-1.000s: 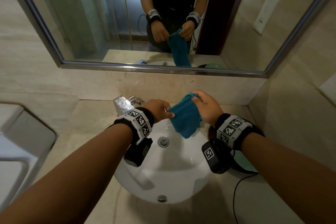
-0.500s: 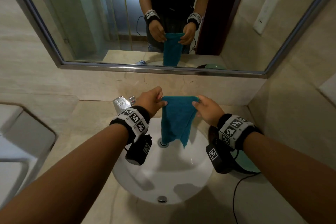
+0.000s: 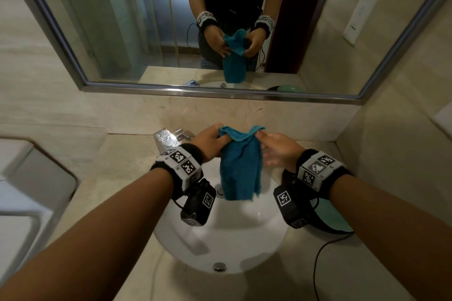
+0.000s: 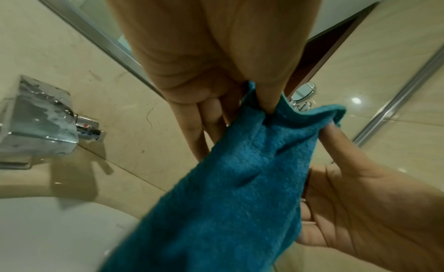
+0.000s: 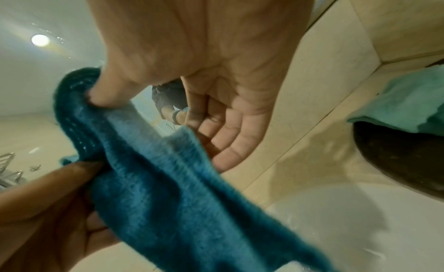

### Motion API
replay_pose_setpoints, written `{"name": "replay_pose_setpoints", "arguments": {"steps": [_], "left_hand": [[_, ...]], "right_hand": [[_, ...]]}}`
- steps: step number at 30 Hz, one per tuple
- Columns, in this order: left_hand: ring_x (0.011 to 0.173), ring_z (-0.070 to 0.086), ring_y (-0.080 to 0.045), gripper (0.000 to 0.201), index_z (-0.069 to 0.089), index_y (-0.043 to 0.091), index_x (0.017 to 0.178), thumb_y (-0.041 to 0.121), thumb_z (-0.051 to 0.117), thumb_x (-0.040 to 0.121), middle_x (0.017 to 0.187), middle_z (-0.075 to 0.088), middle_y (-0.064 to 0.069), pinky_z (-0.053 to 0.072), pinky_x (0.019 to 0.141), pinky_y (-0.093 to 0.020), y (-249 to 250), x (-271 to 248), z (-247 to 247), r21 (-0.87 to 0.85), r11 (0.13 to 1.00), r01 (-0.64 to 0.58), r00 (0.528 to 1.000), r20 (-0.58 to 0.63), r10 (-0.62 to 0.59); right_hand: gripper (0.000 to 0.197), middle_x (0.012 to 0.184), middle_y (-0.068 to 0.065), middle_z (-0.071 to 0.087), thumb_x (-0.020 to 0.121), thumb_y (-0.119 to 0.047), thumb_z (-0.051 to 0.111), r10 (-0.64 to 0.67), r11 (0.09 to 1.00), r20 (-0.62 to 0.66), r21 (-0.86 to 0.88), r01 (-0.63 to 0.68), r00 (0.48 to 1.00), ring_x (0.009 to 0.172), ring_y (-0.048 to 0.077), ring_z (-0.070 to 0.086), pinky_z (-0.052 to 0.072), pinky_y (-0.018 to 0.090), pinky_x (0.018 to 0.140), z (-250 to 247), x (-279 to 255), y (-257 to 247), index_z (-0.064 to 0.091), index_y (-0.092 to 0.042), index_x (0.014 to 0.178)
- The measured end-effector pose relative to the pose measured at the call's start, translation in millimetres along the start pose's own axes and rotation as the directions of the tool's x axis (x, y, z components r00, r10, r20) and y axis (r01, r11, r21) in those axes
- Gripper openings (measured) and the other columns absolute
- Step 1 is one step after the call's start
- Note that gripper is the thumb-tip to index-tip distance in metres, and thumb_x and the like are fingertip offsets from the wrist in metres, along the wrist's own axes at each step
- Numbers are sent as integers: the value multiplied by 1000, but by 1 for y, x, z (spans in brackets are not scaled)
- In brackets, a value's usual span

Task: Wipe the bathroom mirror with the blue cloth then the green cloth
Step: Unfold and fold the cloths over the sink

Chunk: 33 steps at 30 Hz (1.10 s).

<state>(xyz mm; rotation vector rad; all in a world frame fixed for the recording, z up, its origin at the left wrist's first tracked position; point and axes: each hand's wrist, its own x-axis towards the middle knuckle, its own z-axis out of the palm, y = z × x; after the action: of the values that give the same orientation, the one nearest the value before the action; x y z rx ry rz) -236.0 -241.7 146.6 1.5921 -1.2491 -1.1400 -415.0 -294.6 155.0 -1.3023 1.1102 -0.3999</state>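
Note:
The blue cloth (image 3: 241, 166) hangs over the white basin (image 3: 220, 247), its top edge bunched between both hands. My left hand (image 3: 221, 139) pinches the top left corner; in the left wrist view the thumb presses into the blue cloth (image 4: 228, 200) against straight fingers (image 4: 204, 128). My right hand (image 3: 259, 135) pinches the top right corner with thumb and forefinger, its other fingers (image 5: 230, 143) relaxed beside the blue cloth (image 5: 180, 190). The mirror (image 3: 146, 19) rises behind the counter. The green cloth (image 3: 335, 217) lies on a dark dish under my right wrist, also in the right wrist view (image 5: 408, 109).
A chrome faucet (image 3: 166, 139) stands left of my left hand. The beige counter (image 3: 110, 178) surrounds the basin, with a side wall (image 3: 391, 154) close on the right. A black cable (image 3: 320, 264) trails over the counter's right front. A white fixture (image 3: 29, 190) sits at the left.
The cloth was held spread by its top corners half a second ago; now both hands have moved closer together and its top edge sags and bunches between them.

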Motion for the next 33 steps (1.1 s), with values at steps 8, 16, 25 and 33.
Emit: {"name": "replay_pose_setpoints", "arguments": {"steps": [8, 16, 25, 33], "left_hand": [[88, 62, -30, 18, 52, 19, 83, 33, 54, 93, 93, 65, -14, 52, 84, -47, 0, 0, -1, 133, 991, -4, 993, -119, 20], [82, 63, -24, 25, 57, 6, 99, 30, 56, 93, 92, 64, -13, 54, 69, -36, -1, -4, -1, -175, 973, 151, 988, 4, -152], [108, 59, -34, 62, 34, 12, 133, -8, 64, 81, 121, 58, -23, 52, 85, -44, -6, -17, 0, -97, 978, 183, 975, 147, -168], [79, 59, -23, 29, 53, 20, 99, -1, 65, 83, 86, 57, -8, 53, 62, -28, -7, -10, -5, -124, 991, 41, 998, -35, -46]], "right_hand": [[37, 90, 6, 63, 99, -37, 38, 126, 991, -42, 58, -124, 991, 81, 19, 60, 45, 38, 87, 11, 6, 7, 54, -10, 118], [29, 112, 6, 64, 90, -13, 58, 153, 979, 197, -164, -122, 968, 99, 20, 61, 47, 36, 95, 13, 1, 13, 58, -9, 119], [21, 101, 13, 66, 92, -6, 55, -61, 991, 2, 120, 61, 998, 83, 21, 66, 57, 28, 67, 5, 4, 8, 56, -4, 113], [60, 101, 10, 61, 86, 7, 58, -92, 991, 6, 96, 91, 996, 80, 16, 64, 56, 28, 58, -3, 3, 7, 26, -27, 124]]}}
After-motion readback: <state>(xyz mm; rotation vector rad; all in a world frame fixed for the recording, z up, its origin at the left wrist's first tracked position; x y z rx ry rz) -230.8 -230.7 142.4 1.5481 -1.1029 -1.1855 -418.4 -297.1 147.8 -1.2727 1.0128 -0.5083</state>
